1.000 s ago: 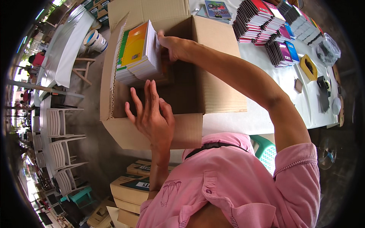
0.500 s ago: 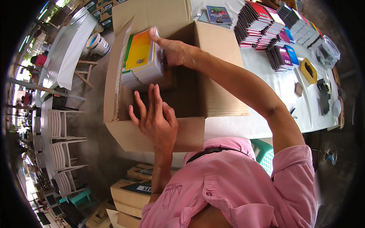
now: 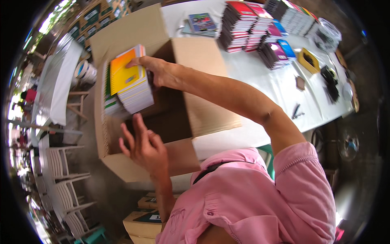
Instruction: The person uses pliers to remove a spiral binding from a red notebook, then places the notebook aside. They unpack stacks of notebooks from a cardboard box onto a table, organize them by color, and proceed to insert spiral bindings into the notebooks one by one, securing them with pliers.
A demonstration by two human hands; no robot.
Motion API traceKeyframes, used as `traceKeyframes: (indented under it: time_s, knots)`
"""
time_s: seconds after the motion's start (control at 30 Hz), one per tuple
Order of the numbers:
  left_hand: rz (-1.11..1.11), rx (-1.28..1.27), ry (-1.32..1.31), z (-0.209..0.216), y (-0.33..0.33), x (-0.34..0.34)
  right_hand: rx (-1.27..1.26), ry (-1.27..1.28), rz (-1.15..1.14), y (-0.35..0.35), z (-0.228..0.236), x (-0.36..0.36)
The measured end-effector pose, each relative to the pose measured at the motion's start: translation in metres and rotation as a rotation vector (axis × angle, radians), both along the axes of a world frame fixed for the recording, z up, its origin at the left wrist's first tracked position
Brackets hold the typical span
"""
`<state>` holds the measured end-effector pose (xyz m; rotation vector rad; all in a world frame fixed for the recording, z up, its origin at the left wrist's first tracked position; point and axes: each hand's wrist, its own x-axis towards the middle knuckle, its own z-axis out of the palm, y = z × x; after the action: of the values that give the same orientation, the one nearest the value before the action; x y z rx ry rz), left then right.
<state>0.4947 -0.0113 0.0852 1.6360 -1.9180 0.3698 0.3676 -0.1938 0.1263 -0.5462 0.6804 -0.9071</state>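
Note:
An open cardboard box [image 3: 205,77] stands before me at the table's left end. Inside it, my right hand [image 3: 156,71] grips a thick stack of notebooks [image 3: 132,91] with a yellow-orange cover on top. The thumb lies across the cover, while the other fingers are hidden at the stack's right side. Against the box's left wall is another stack of notebooks with green covers [image 3: 108,91], partly behind the yellow one. Over the box's near side, my left hand [image 3: 145,148] is open, its fingers spread just below the stacks and holding nothing.
Piles of red notebooks [image 3: 239,26] and purple and blue notebooks [image 3: 276,55] stand on the white-covered table [image 3: 243,97]. A yellow tray [image 3: 308,61] lies farther right. White chairs [image 3: 61,162] and a bucket [image 3: 85,72] are at left; cartons [image 3: 142,223] sit below.
My view has shifted, moving the box leftward in the picture. The yellow stack now sits tilted and offset from the green one. My left hand stays open near the box's front.

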Motion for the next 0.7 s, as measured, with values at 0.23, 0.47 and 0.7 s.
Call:
traceKeyframes:
  time_s: [0.23, 0.47, 0.7]
  knots:
    - [0.01, -0.017, -0.05, -0.009, 0.003, 0.007, -0.066, -0.301, -0.166, 0.094, 0.056, -0.133]
    - [0.003, 0.011, -0.057, -0.016, -0.003, 0.01, -0.107, -0.068, -0.683, 0.207, 0.005, -0.329]
    - [-0.028, 0.016, -0.033, -0.03, -0.01, 0.043, 0.159, 0.291, -1.121, 0.222, -0.148, -0.489]
